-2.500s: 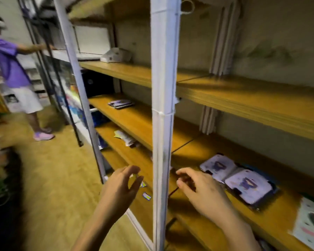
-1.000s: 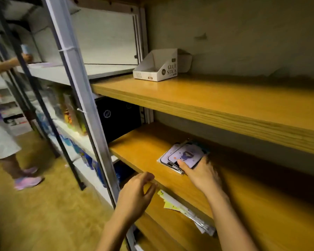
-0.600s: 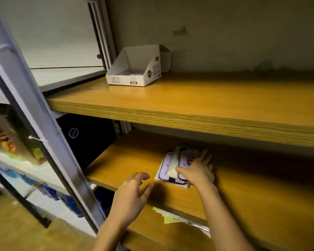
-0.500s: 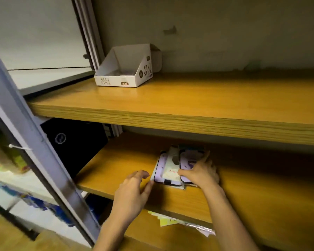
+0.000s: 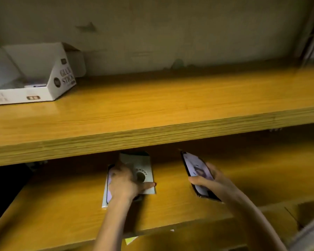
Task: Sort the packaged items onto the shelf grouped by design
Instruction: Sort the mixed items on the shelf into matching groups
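On the lower wooden shelf (image 5: 65, 203) lies a small stack of flat packaged items. Its top one is a pale package with a paw print (image 5: 143, 173); a purple-edged one (image 5: 107, 193) pokes out underneath at the left. My left hand (image 5: 124, 183) rests on this stack, fingers curled over the paw-print package. To the right, my right hand (image 5: 215, 183) grips a dark-edged purple package with a figure on it (image 5: 196, 168), tilted on its edge and lifted off the stack.
The upper shelf board (image 5: 152, 113) overhangs the back of the lower shelf. A white open "Glue Stick" display box (image 5: 31, 75) stands at its left. A yellow paper corner (image 5: 130, 240) shows below the lower shelf's front edge.
My right hand has pulled the purple figure package off the stack and carried it to the right. My left hand has come onto the stack. The view has moved closer and rightward.
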`<state>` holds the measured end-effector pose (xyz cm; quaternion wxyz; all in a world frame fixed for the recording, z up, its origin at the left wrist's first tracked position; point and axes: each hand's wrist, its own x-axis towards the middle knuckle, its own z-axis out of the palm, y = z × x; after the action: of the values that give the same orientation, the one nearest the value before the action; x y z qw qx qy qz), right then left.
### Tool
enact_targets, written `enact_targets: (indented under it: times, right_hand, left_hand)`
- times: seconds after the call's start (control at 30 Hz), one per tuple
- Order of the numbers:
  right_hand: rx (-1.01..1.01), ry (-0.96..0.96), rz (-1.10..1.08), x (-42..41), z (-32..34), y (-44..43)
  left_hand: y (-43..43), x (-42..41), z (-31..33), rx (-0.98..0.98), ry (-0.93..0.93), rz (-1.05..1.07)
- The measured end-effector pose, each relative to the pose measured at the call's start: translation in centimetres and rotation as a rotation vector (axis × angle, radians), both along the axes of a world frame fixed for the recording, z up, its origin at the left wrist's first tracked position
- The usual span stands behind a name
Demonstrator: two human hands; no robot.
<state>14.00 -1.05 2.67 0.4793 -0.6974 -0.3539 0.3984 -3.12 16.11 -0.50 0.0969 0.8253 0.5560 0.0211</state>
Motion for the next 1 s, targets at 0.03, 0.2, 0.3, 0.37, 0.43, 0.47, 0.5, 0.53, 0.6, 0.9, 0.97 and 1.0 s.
enact_targets:
  times: [0.03, 0.2, 0.3, 0.37, 0.43, 0.47, 0.5, 0.53, 0.6, 0.9, 0.97, 1.0]
  right_hand:
    - [0.012, 0.020, 0.000, 0.2, 0.1, -0.5]
    - [0.073, 0.115, -0.015, 1.8, 0.4, -3.4]
    - [0.112, 0.173, -0.049, 3.4, 0.6, -6.1]
    - [0.155, 0.266, -0.073, 4.9, 0.6, -8.3]
    - [0.187, 0.320, -0.093, 6.5, 0.8, -11.1]
    - [0.197, 0.326, -0.115, 7.5, 0.6, -12.7]
    - [0.214, 0.322, -0.136, 8.3, 0.8, -14.5]
    - [0.235, 0.309, -0.167, 9.3, 0.8, -16.3]
    - [0.269, 0.274, -0.226, 11.0, 1.0, -20.2]
    - [0.331, 0.144, -0.554, 18.8, 1.8, -38.7]
    - [0.309, 0.141, -0.588, 20.4, 2.2, -41.9]
    - [0.297, 0.140, -0.611, 21.2, 2.2, -43.3]
  left_hand:
    - [0.1, 0.0, 0.3, -0.059, -0.058, -0.006]
    - [0.0, -1.2, 1.4, -0.317, -0.642, 0.031]
    - [-3.4, -0.5, 2.2, -0.419, -0.920, -0.051]
    - [-6.6, 0.8, 2.7, -0.497, -1.049, -0.072]
    - [-9.8, 2.5, 3.1, -0.576, -1.113, -0.071]
    - [-11.4, 3.5, 3.2, -0.625, -1.126, -0.071]
    - [-13.0, 4.6, 3.4, -0.681, -1.140, -0.078]
    - [-14.6, 5.9, 3.6, -0.733, -1.145, -0.076]
    - [-18.1, 8.5, 4.0, -0.839, -1.141, -0.079]
    - [-34.6, 20.3, 4.7, -1.036, -1.091, -0.241]
    - [-37.4, 23.1, 4.2, -1.018, -1.060, -0.270]
    - [-38.6, 24.4, 4.0, -1.015, -1.047, -0.289]
